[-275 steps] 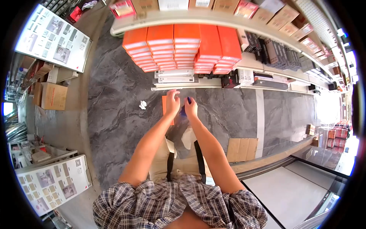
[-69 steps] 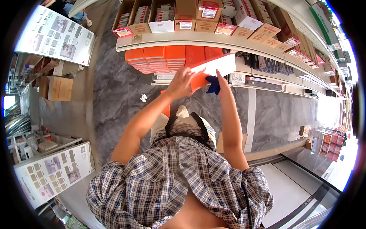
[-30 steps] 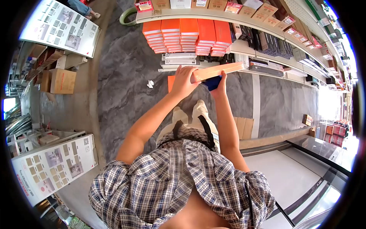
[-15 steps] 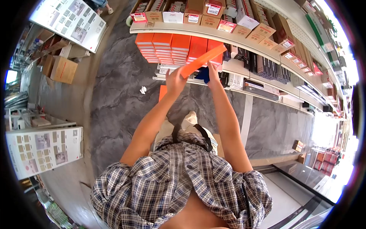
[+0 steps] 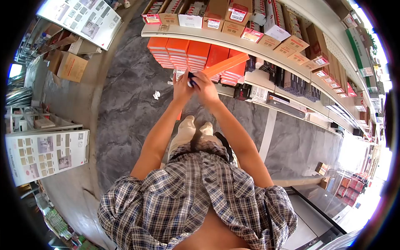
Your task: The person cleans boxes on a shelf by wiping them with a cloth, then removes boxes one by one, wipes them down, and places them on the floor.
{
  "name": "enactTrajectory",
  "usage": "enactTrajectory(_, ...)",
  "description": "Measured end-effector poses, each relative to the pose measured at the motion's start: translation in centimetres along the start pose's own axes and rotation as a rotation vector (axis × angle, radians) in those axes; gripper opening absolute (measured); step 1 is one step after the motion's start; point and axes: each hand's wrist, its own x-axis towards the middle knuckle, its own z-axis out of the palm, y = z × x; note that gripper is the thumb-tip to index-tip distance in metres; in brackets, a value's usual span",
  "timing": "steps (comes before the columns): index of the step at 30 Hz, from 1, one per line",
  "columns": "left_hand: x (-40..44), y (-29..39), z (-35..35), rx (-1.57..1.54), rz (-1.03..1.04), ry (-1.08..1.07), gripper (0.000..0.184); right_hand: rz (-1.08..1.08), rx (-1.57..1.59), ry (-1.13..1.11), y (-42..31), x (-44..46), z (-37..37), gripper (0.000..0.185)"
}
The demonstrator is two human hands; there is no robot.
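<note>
Head view, orange box (image 5: 227, 63): raised ahead of the person, before the orange stacks (image 5: 198, 51) under the shelf edge (image 5: 189, 32); whether its far end touches them cannot be judged.
Long axis: slants from the hands forward and to the person's right; the near end is hidden behind the fingers.
Nearer hand: the right – just beside the visible length of the box; the left sits farther left, past the near end.
Right hand (image 5: 203, 86): fingers bent in, pinching the dark blue cloth (image 5: 191, 77) against the near end.
Left hand (image 5: 182, 86): fingers raised beside the cloth – its grip on box or cloth is hidden.
Floor: crumpled white paper (image 5: 156, 95) lies left of the left hand.
</note>
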Motion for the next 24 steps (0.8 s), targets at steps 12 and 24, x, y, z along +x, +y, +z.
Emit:
enactTrajectory(12, 0.5, -3.9, 1.3, -0.01, 0.068, -0.031, 0.047, 0.408, -0.309, 0.277, 16.6, 2.4, -8.3, 0.023)
enactTrajectory(24, 3.5, -4.8, -2.0, -0.816, -0.545, -0.309, 0.041, 0.739, -0.218, 0.528, 10.0, -2.5, -7.7, 0.027)
